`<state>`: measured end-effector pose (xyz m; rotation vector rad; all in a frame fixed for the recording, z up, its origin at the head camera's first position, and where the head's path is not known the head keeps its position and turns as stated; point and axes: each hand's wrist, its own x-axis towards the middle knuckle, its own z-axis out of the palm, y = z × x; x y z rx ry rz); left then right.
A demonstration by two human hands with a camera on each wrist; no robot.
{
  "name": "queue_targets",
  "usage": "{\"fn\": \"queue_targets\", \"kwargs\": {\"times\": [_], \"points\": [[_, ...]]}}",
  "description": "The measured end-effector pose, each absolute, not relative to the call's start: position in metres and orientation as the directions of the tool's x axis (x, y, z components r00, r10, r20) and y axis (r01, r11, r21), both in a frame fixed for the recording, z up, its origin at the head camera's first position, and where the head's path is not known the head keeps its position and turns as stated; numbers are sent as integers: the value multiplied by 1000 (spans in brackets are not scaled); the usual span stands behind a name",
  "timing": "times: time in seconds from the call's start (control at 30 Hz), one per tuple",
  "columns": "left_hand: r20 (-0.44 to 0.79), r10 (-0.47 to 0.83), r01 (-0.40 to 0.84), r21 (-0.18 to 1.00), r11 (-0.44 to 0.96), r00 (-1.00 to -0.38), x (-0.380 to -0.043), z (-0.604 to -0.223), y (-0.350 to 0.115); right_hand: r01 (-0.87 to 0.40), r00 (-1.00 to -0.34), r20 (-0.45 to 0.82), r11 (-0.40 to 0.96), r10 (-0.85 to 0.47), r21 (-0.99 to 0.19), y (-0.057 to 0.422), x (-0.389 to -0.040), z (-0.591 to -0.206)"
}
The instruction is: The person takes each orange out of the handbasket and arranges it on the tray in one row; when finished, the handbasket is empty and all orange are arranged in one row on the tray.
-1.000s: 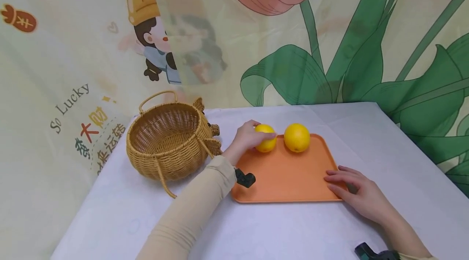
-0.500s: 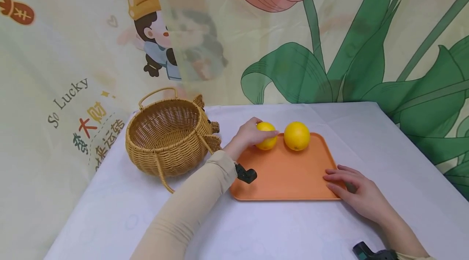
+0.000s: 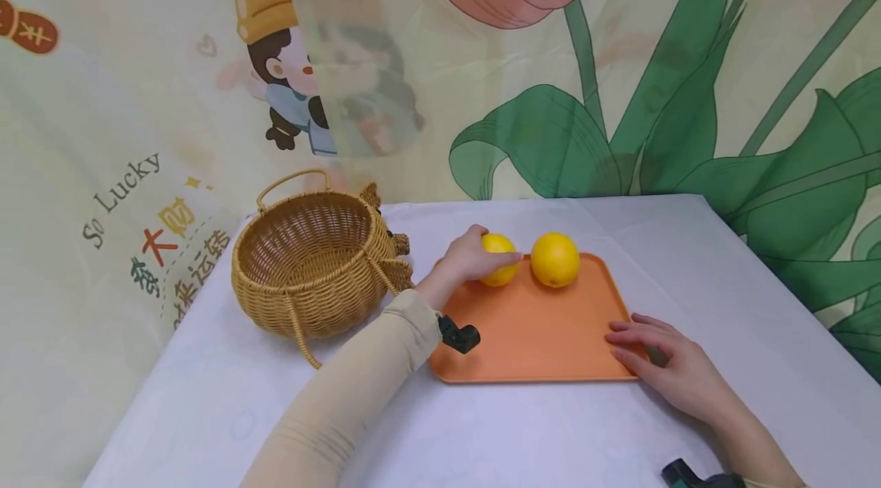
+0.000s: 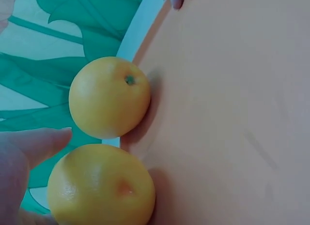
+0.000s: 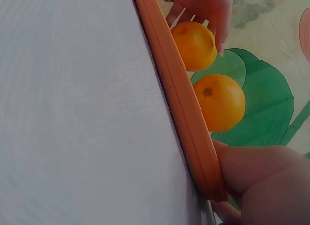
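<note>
In the head view my left hand (image 3: 468, 255) holds the left orange (image 3: 499, 258) at the back of an orange-coloured tray (image 3: 537, 335), thumb in front and fingers behind. The left wrist view shows that held orange (image 4: 99, 191) low in the frame. A second orange (image 3: 554, 260), its green stem spot visible in the left wrist view, sits just to the right on the tray. My right hand (image 3: 664, 358) rests on the tray's right edge near the front corner, fingers fairly straight over the rim. From the right wrist, the thumb (image 5: 261, 169) lies against the tray corner.
A woven animal-shaped basket (image 3: 316, 266) with looped handles stands left of the tray, beside my left forearm. White cloth (image 3: 537, 434) covers the table. Behind it hangs a curtain (image 3: 537, 136) printed with tulips and a cartoon figure.
Both hands, the two oranges and the tray keep nearly the same places. Only the head view shifts slightly.
</note>
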<state>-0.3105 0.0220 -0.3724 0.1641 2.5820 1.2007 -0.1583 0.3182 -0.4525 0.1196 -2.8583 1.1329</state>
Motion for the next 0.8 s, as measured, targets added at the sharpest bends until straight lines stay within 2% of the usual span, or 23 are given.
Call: {"fn": "queue_targets", "kwargs": {"times": [0.37,0.63,0.8], "points": [[-166,236,43,725,687,-958,-304,-364,21,-78,-997,71,724,-40,-685,318,-160,-454],[-34,240,157,665,730,-970,-292,-358,14,-74,-997,64,702,-41,-708,321,-164,-457],[84,257,245,671,700,-963,-278,-351,3,-29,-999,3,664,-39,-747,328,-169,-454]]}}
